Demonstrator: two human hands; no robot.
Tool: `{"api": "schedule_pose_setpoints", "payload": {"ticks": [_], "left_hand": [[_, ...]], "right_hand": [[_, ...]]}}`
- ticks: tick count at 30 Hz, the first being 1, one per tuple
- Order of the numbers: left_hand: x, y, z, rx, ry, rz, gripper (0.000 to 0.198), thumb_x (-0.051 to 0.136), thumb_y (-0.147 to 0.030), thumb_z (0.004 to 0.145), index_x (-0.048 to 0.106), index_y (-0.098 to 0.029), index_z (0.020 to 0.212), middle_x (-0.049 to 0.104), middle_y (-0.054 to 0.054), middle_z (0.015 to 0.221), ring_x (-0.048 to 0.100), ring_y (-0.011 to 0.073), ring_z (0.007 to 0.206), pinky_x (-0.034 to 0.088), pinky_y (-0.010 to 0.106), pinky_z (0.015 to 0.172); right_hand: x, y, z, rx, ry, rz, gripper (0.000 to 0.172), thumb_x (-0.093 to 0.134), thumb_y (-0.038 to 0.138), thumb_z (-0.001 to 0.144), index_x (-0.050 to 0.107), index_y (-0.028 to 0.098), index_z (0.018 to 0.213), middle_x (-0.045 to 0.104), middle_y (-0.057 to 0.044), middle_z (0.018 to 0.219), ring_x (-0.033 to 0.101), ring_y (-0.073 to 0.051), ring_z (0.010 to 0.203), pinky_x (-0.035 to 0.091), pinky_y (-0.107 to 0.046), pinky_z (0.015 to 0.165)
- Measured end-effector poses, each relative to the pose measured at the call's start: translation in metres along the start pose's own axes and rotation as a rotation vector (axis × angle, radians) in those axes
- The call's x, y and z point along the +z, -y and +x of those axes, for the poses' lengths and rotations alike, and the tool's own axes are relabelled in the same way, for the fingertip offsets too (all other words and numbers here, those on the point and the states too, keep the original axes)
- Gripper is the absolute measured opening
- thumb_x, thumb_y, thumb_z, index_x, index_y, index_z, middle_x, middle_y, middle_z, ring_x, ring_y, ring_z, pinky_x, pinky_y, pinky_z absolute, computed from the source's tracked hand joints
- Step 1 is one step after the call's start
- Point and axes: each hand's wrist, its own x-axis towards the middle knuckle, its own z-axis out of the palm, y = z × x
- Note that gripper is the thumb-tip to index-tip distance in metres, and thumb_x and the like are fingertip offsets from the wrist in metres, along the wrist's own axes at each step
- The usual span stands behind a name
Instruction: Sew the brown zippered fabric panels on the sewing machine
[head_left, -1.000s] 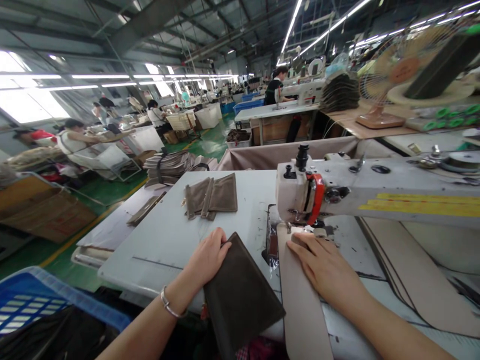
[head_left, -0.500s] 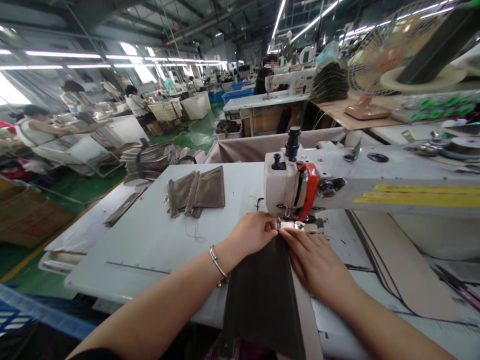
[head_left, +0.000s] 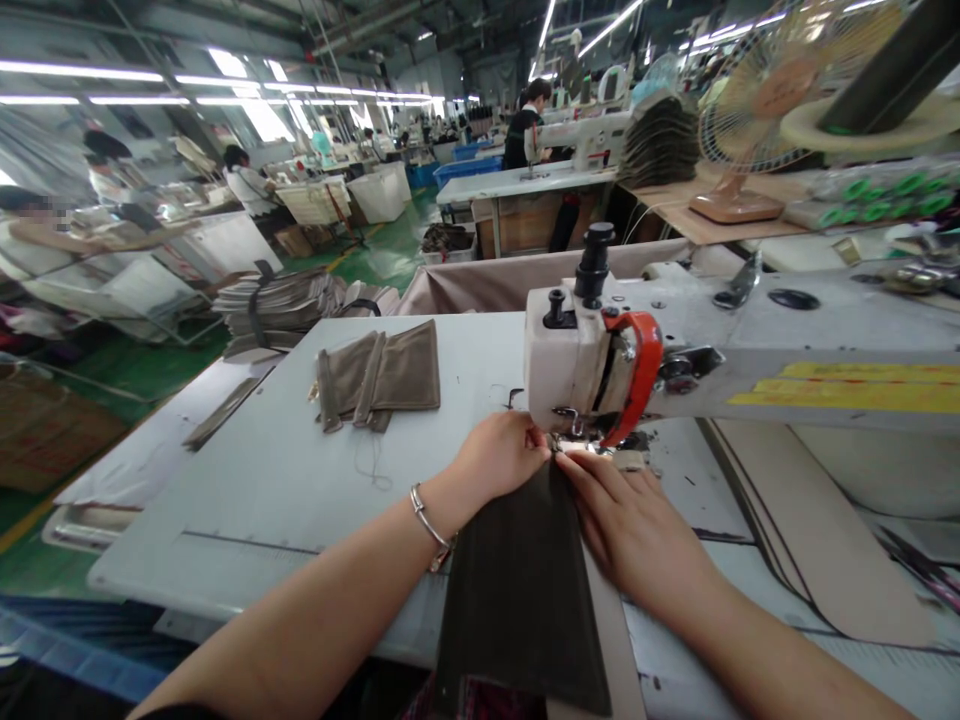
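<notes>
A dark brown fabric panel (head_left: 517, 590) lies on the white sewing table (head_left: 300, 480), its far edge under the head of the sewing machine (head_left: 585, 370). My left hand (head_left: 499, 455) pinches the panel's far left corner beside the needle. My right hand (head_left: 637, 525) presses the panel's right edge onto a beige strip (head_left: 622, 640) that runs under it toward me, fingertips close to the presser foot. A bracelet sits on my left wrist.
A few sewn taupe pieces (head_left: 379, 375) lie at the table's far left. A bundled stack of pieces (head_left: 274, 305) sits beyond. A desk fan (head_left: 750, 130) stands at the right. Other people work at machines behind. Beige strips (head_left: 810, 540) lie at right.
My left hand carried the dark panel from the table's front edge up onto the beige strip, to the needle. Both hands now meet at the presser foot.
</notes>
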Motion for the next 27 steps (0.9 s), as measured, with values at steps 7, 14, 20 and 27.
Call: {"api": "schedule_pose_setpoints", "payload": {"ticks": [7,14,20,27], "left_hand": [[0.000,0.000,0.001,0.013,-0.023,0.052,0.010,0.060,-0.024,0.082,0.066,-0.017,0.080,0.068,0.003,0.074,0.062,0.0174,0.067,0.043,0.025,0.058],[-0.002,-0.009,-0.036,0.311,-0.046,0.227,0.017,0.050,-0.021,0.094,0.063,-0.017,0.104,0.065,0.006,0.113,0.057,0.0221,0.110,0.043,0.036,0.099],[0.007,-0.006,-0.054,0.416,-0.056,0.309,0.028,0.044,-0.023,0.099,0.054,-0.013,0.122,0.059,0.007,0.126,0.050,0.0198,0.122,0.038,0.036,0.110],[0.011,-0.005,-0.053,0.408,-0.073,0.332,0.028,0.045,-0.023,0.098,0.054,-0.012,0.122,0.059,0.008,0.127,0.049,0.0213,0.124,0.039,0.036,0.109]], "right_hand": [[0.001,-0.001,0.000,-0.003,0.016,-0.022,0.051,0.046,0.019,0.093,0.039,0.013,0.143,0.046,-0.012,0.140,0.049,-0.028,0.113,0.040,-0.043,0.091],[0.003,-0.005,-0.004,-0.021,0.020,0.061,0.041,0.045,0.024,0.097,0.047,0.017,0.137,0.052,-0.009,0.134,0.050,-0.025,0.110,0.039,-0.043,0.094],[0.005,-0.004,-0.005,-0.030,0.004,0.067,0.042,0.045,0.025,0.097,0.046,0.017,0.138,0.052,-0.009,0.135,0.049,-0.027,0.114,0.038,-0.045,0.097],[0.006,-0.003,-0.004,-0.033,-0.009,0.046,0.043,0.046,0.024,0.096,0.045,0.016,0.139,0.052,-0.010,0.134,0.050,-0.027,0.113,0.039,-0.044,0.096]]}}
